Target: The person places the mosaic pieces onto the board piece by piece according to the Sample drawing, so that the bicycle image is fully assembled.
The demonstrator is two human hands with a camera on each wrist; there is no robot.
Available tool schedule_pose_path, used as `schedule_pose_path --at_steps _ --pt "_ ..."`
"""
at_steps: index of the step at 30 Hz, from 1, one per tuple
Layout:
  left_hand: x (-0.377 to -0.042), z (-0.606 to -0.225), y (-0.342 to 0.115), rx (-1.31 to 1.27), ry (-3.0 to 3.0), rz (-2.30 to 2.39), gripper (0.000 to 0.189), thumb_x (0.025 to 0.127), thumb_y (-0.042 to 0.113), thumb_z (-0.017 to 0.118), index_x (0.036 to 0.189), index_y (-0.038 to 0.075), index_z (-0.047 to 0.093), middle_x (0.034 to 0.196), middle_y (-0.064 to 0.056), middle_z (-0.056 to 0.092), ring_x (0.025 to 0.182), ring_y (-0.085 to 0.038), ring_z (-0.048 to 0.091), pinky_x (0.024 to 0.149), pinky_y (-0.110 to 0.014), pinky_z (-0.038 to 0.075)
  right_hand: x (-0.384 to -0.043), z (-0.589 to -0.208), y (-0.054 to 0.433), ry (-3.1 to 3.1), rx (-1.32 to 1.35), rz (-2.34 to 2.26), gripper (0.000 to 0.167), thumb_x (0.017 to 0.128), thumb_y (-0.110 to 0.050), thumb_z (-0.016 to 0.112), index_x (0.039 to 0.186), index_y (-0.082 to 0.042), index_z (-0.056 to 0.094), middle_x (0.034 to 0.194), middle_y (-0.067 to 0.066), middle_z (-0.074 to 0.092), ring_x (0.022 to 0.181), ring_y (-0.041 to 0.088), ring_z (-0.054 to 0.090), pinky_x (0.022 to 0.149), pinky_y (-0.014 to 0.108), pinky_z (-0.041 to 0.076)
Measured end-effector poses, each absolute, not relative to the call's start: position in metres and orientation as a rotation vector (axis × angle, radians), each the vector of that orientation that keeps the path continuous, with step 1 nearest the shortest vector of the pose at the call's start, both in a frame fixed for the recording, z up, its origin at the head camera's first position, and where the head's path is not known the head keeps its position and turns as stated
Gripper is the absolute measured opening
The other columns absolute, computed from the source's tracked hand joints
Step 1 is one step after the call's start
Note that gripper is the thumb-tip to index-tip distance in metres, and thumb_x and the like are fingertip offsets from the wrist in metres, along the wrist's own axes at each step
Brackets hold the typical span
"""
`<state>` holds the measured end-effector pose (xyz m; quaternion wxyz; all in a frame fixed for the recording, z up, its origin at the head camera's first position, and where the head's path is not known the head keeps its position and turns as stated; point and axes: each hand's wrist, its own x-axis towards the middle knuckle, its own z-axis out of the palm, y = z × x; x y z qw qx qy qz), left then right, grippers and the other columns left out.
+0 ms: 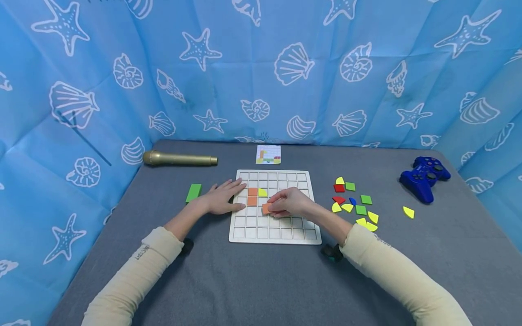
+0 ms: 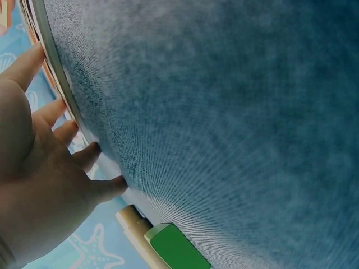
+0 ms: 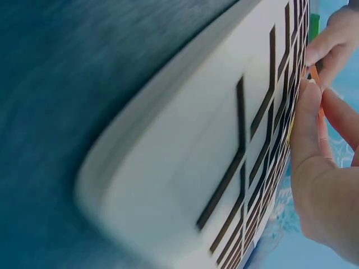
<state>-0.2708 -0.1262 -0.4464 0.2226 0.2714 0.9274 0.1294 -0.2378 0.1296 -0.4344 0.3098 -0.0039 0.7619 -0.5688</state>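
Note:
A white grid board (image 1: pixel 275 240) lies on the grey table. Two orange square tiles (image 1: pixel 252 201) sit one below the other in its cells, with a yellow quarter-round tile (image 1: pixel 263 193) beside the upper one. My right hand (image 1: pixel 292 203) pinches another orange square tile (image 1: pixel 266 208) between thumb and fingers, over the middle of the grid. In the right wrist view this tile stands tilted at the fingertips. Spread and fairly straight, the fingers of my left hand (image 1: pixel 222 198) rest at the board's left edge.
Loose red, green, blue and yellow tiles (image 1: pixel 360 210) lie right of the board, near a blue game controller (image 1: pixel 424 179). Behind the board is a small pattern card (image 1: pixel 268 154). A green block (image 1: pixel 193 192) and a gold microphone (image 1: pixel 179 159) lie to the left.

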Motion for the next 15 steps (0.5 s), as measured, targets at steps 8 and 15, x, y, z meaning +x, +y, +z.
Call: schedule_pose_path --at_steps 8,15 --pt "-0.27 -0.447 -0.125 0.735 2.56 0.344 0.075 0.096 0.052 0.047 0.155 0.016 0.017 0.159 -0.006 0.007 0.143 -0.032 0.004 0.108 -0.063 0.004 -0.237 -0.435 0.11 2.013 -0.044 -1.504 0.017 0.089 -0.004 0.066 0.105 0.002 0.066 0.087 0.012 0.07 0.073 0.017 0.067 0.071 0.032 0.056" --pt "-0.271 -0.447 -0.125 0.738 2.562 0.346 0.074 0.097 0.051 0.047 0.154 0.015 0.017 0.159 -0.006 0.007 0.143 -0.032 0.004 0.107 -0.063 0.005 -0.235 -0.436 0.099 2.045 -0.019 -1.516 0.017 0.088 -0.002 0.067 0.104 0.003 0.067 0.084 0.012 0.07 0.072 0.018 0.068 0.068 0.032 0.056"
